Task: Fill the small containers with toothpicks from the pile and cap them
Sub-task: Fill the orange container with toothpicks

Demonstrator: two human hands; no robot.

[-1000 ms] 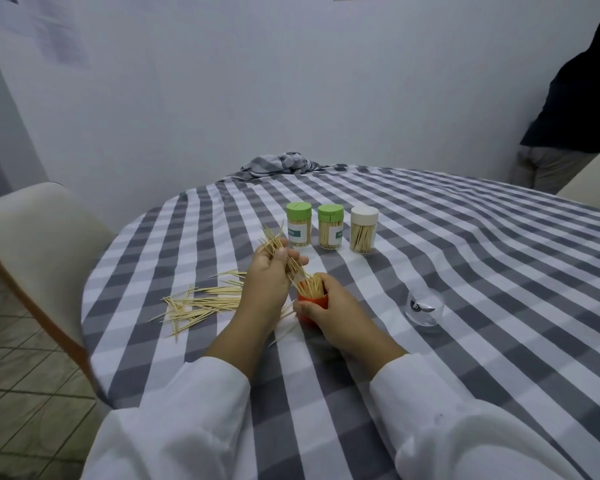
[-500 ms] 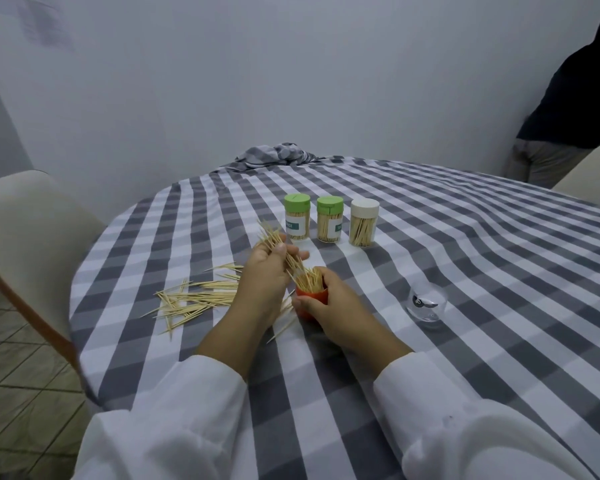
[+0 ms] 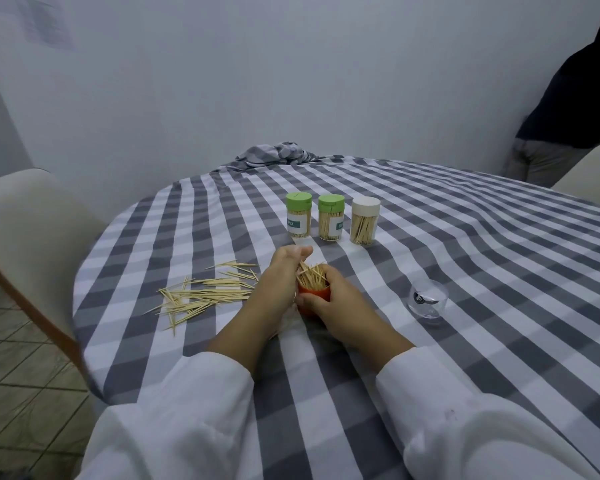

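Observation:
A small orange container (image 3: 311, 296) stands on the checked tablecloth, stuffed with toothpicks (image 3: 310, 274) that stick out of its top. My right hand (image 3: 340, 306) grips the container from the right side. My left hand (image 3: 280, 278) is at its left rim, fingers curled around the toothpicks going into it. A loose pile of toothpicks (image 3: 205, 294) lies on the cloth to the left. A clear cap (image 3: 426, 298) lies on its side to the right.
Three capped containers stand in a row behind: two with green caps (image 3: 298, 220) (image 3: 330, 222) and one with a white cap (image 3: 364, 220). A chair (image 3: 25, 237) stands at the table's left edge. Another person (image 3: 568, 109) stands at the far right.
My left hand has dropped lower and pushed its bundle of toothpicks down into the orange container. The bundle no longer sticks up above my hand.

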